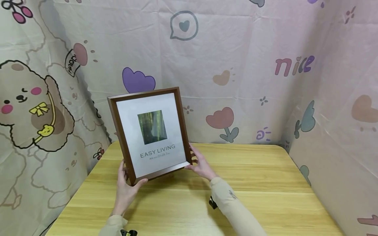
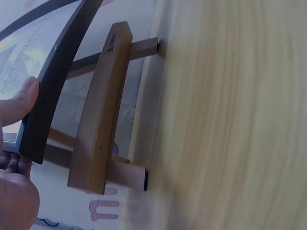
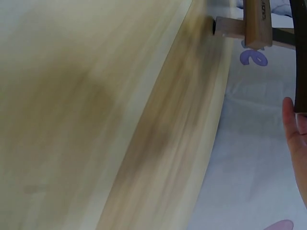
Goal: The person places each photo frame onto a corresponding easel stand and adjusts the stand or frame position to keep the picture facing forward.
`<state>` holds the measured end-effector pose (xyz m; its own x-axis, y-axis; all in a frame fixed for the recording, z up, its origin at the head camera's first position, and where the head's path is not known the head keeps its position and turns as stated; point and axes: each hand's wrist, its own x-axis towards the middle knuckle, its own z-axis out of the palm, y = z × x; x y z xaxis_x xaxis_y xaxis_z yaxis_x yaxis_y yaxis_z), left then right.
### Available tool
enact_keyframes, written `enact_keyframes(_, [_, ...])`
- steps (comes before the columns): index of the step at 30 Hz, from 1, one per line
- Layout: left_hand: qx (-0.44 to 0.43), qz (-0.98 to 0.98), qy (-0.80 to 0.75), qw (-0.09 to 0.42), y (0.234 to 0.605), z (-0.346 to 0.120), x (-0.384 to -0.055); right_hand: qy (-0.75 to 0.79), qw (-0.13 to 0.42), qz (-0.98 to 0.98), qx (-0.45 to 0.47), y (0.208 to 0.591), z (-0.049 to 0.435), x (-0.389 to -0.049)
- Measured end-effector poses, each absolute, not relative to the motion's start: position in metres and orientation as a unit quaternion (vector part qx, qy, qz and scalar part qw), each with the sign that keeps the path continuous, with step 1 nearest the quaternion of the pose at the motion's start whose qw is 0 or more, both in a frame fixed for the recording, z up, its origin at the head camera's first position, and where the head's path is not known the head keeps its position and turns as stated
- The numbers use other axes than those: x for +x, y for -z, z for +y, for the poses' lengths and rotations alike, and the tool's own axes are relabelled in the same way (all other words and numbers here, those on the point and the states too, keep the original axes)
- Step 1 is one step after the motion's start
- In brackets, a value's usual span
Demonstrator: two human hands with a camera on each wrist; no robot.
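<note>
Printed backdrop (image 1: 200, 65) and wood-grain table (image 1: 265, 177), with a picture frame (image 1: 150, 148) held by two corners

Cartoon-printed cloth hangs behind the picture frame, and the tabletop lies below it. Brown-edged and upright in format, the picture frame is tilted, its lower left corner lowest in the head view; its front faces me, so that the forest-like printed picture (image 1: 152, 127) and the words EASY LIVING can be read. My left hand (image 1: 126, 191) is clamped on the frame's lower left corner, thumb over the front of the border and fingers behind. My right hand (image 1: 203, 165) grips its lower right corner, thumb low and fingers up the side. Presumably I grasp opposite corners to share the weight, to check the tilt and to keep fingers off the glazed face. Below the frame and farther back, a wooden easel (image 2: 100, 110) stands with its feet on the tabletop, likely spread for steadiness. In the left wrist view a gap separates the frame's lower border from the easel's front bar; whether the two touch higher up, behind the frame, I cannot tell.
</note>
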<state>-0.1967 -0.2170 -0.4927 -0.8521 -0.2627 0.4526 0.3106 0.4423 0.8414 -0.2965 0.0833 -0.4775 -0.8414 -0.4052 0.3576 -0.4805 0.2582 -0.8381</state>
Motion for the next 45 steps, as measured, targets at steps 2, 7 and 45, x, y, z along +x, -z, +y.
enact_keyframes(2, [-0.012, -0.806, 0.526, 0.272, 0.493, -0.221, -0.196, -0.542, 0.038, -0.790, 0.284, 0.479, 0.079, -0.298])
enact_keyframes(7, [-0.005, -0.806, 0.524, 0.276, 0.495, -0.230, -0.195, -0.540, 0.040, -0.785, 0.301, 0.478, 0.067, -0.300])
enact_keyframes(45, [0.045, -0.804, 0.523, 0.279, 0.510, -0.252, -0.204, -0.576, 0.001, -0.768, 0.280, 0.501, 0.031, -0.315])
